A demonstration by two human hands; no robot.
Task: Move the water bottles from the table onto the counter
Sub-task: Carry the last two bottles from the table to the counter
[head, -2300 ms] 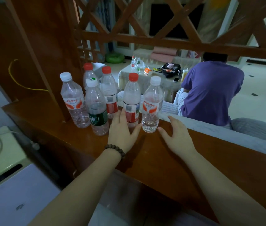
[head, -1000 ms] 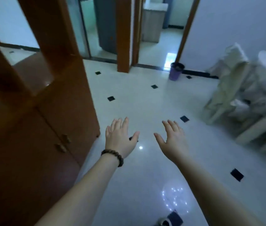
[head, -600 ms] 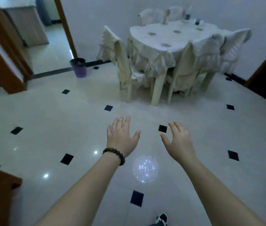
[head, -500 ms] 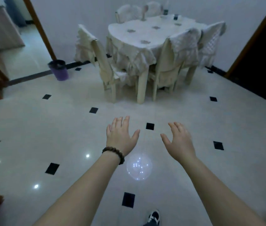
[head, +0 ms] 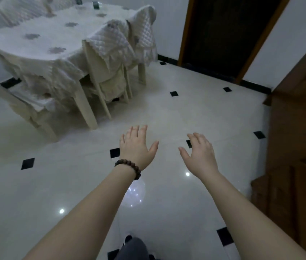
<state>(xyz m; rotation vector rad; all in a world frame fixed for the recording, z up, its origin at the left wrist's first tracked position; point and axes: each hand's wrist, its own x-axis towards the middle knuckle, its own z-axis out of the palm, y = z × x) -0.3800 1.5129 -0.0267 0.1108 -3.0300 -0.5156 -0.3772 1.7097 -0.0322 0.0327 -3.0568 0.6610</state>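
Walking empty-handed: left hand [head: 137, 147] and right hand [head: 199, 152] out front, fingers spread, holding nothing. Cloth-covered surface [head: 41, 44] upper left; bottles there too blurred to confirm, probably next pickup.

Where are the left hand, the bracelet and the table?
left hand [head: 136, 147], head view, back of the hand
bracelet [head: 129, 167], head view, beads across the wrist
table [head: 41, 44], head view, bare part of the white cloth top
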